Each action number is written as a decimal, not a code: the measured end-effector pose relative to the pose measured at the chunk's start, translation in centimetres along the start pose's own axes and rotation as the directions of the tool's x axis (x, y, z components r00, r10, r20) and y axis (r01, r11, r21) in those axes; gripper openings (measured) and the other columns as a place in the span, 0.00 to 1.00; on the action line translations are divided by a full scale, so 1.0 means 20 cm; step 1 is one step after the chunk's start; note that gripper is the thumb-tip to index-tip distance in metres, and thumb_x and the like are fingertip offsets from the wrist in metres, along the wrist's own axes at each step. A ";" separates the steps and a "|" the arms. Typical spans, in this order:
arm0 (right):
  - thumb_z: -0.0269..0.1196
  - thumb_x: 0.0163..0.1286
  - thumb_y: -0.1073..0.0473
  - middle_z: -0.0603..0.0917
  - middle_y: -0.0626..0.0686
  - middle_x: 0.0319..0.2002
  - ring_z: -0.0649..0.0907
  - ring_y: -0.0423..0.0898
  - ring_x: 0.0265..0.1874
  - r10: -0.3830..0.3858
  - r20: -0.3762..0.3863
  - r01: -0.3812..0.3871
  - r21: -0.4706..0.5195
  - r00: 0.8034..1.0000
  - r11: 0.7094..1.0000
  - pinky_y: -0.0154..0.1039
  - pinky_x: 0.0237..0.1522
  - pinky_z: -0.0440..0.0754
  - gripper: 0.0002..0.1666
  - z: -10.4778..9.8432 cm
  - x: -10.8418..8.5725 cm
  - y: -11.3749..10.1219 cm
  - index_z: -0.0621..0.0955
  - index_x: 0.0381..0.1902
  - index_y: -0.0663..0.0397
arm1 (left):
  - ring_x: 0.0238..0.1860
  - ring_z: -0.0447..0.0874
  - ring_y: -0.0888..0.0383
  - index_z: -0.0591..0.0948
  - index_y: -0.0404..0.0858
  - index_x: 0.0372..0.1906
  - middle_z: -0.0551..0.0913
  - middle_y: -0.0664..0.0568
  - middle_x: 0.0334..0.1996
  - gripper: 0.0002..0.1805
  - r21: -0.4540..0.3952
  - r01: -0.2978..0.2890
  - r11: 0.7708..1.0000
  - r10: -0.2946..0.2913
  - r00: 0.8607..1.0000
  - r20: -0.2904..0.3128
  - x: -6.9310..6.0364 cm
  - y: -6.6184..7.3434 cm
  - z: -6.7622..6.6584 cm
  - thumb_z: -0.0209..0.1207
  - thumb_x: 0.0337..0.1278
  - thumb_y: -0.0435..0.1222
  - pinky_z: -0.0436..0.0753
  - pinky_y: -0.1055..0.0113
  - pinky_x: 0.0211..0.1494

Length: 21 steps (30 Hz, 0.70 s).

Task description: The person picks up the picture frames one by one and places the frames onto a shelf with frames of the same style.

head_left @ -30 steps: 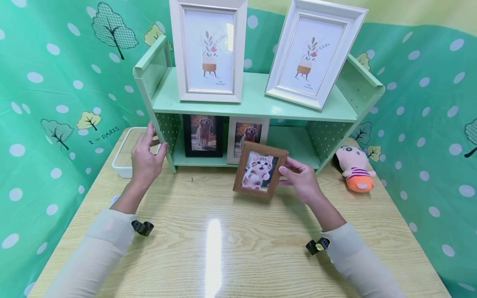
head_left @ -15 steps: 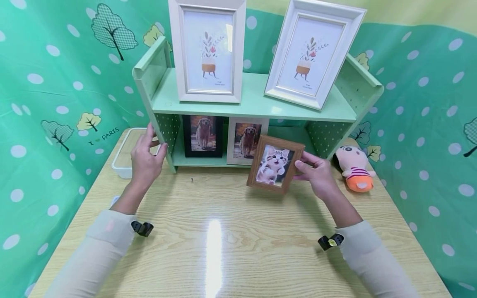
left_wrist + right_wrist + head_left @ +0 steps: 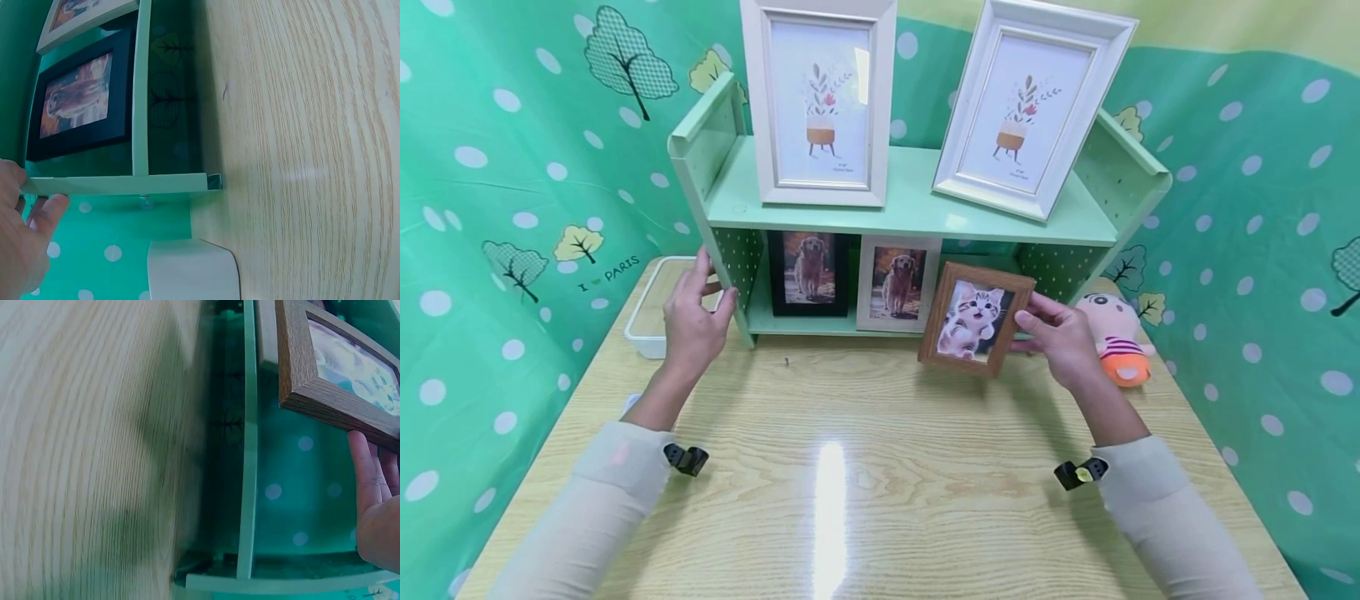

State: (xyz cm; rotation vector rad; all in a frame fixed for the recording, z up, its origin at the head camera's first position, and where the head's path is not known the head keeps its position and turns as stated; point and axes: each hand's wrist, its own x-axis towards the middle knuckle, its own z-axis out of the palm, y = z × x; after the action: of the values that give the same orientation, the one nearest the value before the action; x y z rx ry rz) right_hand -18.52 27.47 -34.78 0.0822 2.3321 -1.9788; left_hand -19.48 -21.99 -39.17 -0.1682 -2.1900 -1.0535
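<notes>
My right hand pinches the right edge of a brown wooden picture frame with a kitten photo. The frame hangs slightly tilted in front of the lower level of a green shelf, above the tabletop. In the right wrist view the fingers lie along the wooden frame's edge. My left hand rests against the shelf's left side panel, fingers fairly straight; the left wrist view shows the hand at that panel's outer side. A black frame and a cream frame, both with dog photos, stand on the lower level.
Two large white frames stand on the upper level, the right one turned at an angle. A lidded white container sits left of the shelf. A plush doll lies to its right. Polka-dot cloth surrounds the wooden table.
My right hand has carried the wooden frame to the right and slightly up, uncovering the cream frame's dog photo. My left hand has stayed against the shelf.
</notes>
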 end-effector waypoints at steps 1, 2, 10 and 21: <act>0.66 0.72 0.53 0.81 0.43 0.50 0.87 0.34 0.42 0.000 -0.007 0.000 -0.004 1.000 1.000 0.36 0.45 0.92 0.39 -0.01 0.01 0.00 0.67 0.76 0.52 | 0.49 0.88 0.35 0.65 0.41 0.78 0.82 0.33 0.55 0.38 -0.001 -0.001 1.000 0.001 1.000 -0.001 0.00 0.00 0.00 0.62 0.64 0.26 0.87 0.44 0.57; 0.65 0.72 0.53 0.80 0.43 0.49 0.87 0.34 0.42 -0.002 -0.016 0.002 -0.006 1.000 1.000 0.35 0.44 0.92 0.39 -0.02 0.01 0.00 0.67 0.76 0.52 | 0.49 0.88 0.35 0.65 0.41 0.78 0.82 0.33 0.55 0.38 -0.002 -0.003 1.000 0.003 1.000 -0.002 0.00 0.00 0.00 0.62 0.64 0.27 0.87 0.44 0.57; 0.64 0.72 0.52 0.81 0.41 0.51 0.87 0.33 0.42 0.005 -0.042 -0.006 -0.034 0.999 0.999 0.33 0.45 0.91 0.38 -0.07 0.06 0.03 0.67 0.76 0.49 | 0.48 0.88 0.35 0.66 0.41 0.77 0.82 0.33 0.54 0.37 0.002 -0.016 1.000 0.016 1.000 -0.008 0.00 -0.01 0.00 0.62 0.63 0.26 0.87 0.43 0.57; 0.57 0.78 0.52 0.72 0.59 0.73 0.84 0.38 0.51 0.063 -0.125 -0.081 -0.143 0.990 0.986 0.33 0.50 0.90 0.34 -0.07 0.12 0.00 0.64 0.78 0.41 | 0.49 0.88 0.36 0.66 0.44 0.78 0.82 0.33 0.55 0.38 -0.005 -0.004 1.000 0.004 1.000 0.000 0.00 -0.01 0.00 0.61 0.64 0.26 0.88 0.43 0.55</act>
State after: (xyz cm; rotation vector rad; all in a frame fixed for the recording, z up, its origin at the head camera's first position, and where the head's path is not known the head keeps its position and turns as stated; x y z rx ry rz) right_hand -20.96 28.78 -34.79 0.2799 2.5035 -1.8088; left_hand -19.54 -22.00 -39.34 -0.1741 -2.1862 -1.0568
